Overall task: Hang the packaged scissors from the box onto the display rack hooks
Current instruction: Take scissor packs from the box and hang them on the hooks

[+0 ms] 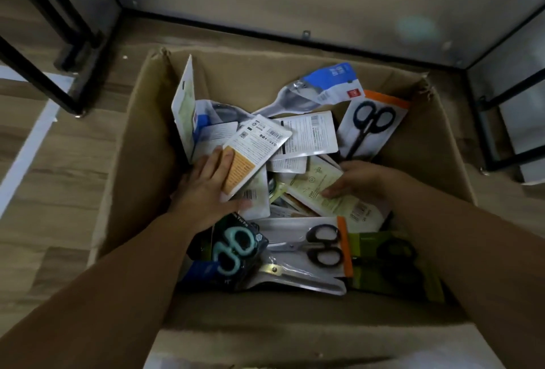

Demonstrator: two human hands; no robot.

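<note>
An open cardboard box (138,147) on the floor holds several packaged scissors in a loose heap. My left hand (206,188) reaches in from the left and grips a white pack with an orange panel (253,150), fingers over its edge and thumb below it. At the right of the heap, my right hand (359,179) pinches a pale green card pack (318,185), thumb on top. Nearer me lie a teal-handled pair in a dark pack (233,247) and a black-handled pair with an orange strip (321,246). No rack hooks are in view.
Black metal frame legs (70,44) stand on the wood floor at the left. A black-edged base panel (295,41) runs behind the box. More frame bars (501,138) stand at the right. Another black-handled pack (371,123) leans on the box's far right wall.
</note>
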